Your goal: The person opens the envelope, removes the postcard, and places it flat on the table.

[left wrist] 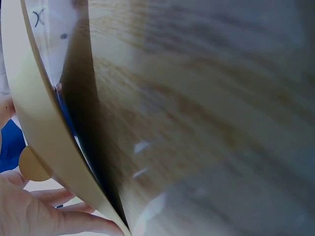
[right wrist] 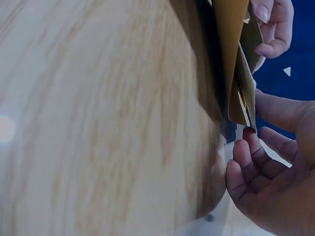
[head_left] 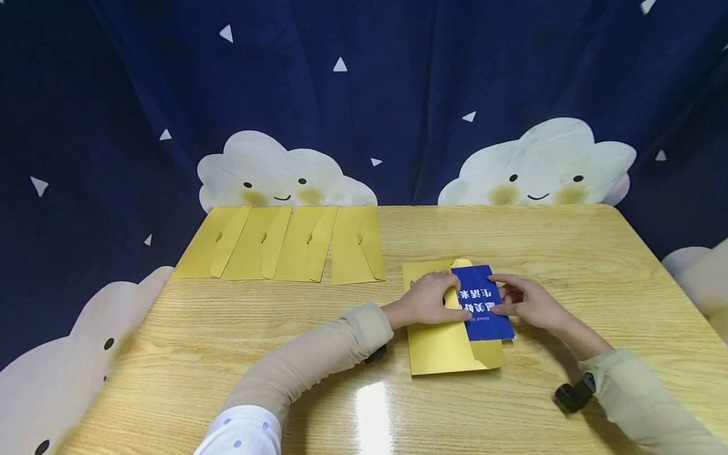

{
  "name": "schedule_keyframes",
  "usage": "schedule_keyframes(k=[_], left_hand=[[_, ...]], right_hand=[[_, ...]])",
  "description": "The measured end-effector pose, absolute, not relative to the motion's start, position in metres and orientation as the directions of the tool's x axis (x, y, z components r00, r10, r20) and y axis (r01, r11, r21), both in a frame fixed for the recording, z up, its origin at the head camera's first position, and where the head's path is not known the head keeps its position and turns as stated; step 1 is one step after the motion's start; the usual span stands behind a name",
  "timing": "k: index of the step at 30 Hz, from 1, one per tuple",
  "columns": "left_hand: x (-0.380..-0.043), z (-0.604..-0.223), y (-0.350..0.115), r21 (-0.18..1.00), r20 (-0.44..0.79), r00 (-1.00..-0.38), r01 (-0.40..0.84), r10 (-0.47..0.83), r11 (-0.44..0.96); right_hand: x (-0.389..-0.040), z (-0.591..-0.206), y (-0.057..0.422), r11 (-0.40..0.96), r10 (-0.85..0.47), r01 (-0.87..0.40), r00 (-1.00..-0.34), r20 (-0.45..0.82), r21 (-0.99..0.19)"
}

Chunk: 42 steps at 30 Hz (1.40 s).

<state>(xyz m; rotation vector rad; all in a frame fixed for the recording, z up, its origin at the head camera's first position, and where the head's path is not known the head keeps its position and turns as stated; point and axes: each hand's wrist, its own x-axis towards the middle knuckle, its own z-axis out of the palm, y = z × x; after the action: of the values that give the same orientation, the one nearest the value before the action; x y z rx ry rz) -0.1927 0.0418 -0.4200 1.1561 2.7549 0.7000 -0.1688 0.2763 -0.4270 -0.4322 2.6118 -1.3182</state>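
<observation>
A yellow envelope [head_left: 438, 351] lies in front of me at right of centre, its flap folded out to the right. A blue card [head_left: 490, 328] with white printing sits partly in the envelope's mouth, its right part showing over the flap. My left hand [head_left: 426, 300] grips the envelope at the mouth, thumb and fingertips at the edge beside the card. My right hand [head_left: 531, 304] pinches the card's right edge between thumb and fingers. In the right wrist view, the right hand [right wrist: 280, 172] holds the card's end beside the envelope [right wrist: 231, 54].
Several yellow envelopes lie in a row at the back left of the wooden table [head_left: 546, 237], the rightmost envelope [head_left: 349, 246] set slightly apart. A dark blue curtain [head_left: 392, 76] with clouds and triangles hangs behind the table. A black wrist camera [head_left: 573, 395] sits by the right sleeve.
</observation>
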Motion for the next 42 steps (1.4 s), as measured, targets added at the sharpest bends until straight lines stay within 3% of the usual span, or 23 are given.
schedule_keyframes(k=[18,28,38,42], left_hand=[[-0.190,-0.418,0.041,0.426,0.085,-0.717,0.654,0.692,0.625],[-0.190,-0.418,0.041,0.430,0.097,-0.704,0.667,0.703,0.609],[-0.186,-0.414,0.044,0.395,0.034,-0.731,0.636,0.681,0.663],[-0.186,-0.414,0.046,0.343,-0.036,-0.741,0.621,0.670,0.705]], right_hand=[[-0.159,-0.417,0.297,0.599,-0.227,-0.129,-0.974,-0.014,-0.790],[-0.150,-0.415,0.310,0.507,-0.161,-0.022,-0.985,-0.069,-0.862],[-0.146,-0.414,0.324,0.387,-0.080,0.096,-0.987,-0.137,-0.917],[-0.144,-0.415,0.327,0.468,-0.042,0.065,-0.995,-0.096,-0.882]])
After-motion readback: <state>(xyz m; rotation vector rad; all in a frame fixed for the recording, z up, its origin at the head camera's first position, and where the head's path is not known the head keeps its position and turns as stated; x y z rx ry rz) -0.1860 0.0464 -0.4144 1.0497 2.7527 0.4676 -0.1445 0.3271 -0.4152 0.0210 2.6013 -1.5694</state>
